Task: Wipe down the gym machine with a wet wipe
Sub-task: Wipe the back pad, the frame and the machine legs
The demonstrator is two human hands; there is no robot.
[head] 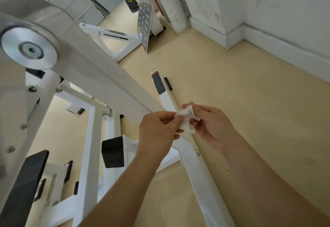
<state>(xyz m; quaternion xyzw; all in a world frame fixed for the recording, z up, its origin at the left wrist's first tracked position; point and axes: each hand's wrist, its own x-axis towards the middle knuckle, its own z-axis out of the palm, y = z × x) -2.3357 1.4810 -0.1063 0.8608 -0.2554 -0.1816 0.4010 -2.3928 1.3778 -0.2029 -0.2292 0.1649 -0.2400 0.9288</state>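
Observation:
A crumpled white wet wipe [186, 119] hangs between my two hands above the floor. My left hand [158, 133] pinches its left edge with thumb and fingertips. My right hand [210, 125] pinches its top and right side. The white gym machine [100, 69] fills the left half of the view, with a slanted beam passing just behind my left hand. Its silver pulley wheel [29, 48] sits at the upper left. A white base rail [200, 169] runs along the floor under my hands.
Black foot pads [112, 151] and a black plate [25, 187] sit low on the frame. A perforated metal footplate [145, 24] stands at the far end. White walls and skirting [278, 46] border the beige floor [250, 101] on the right.

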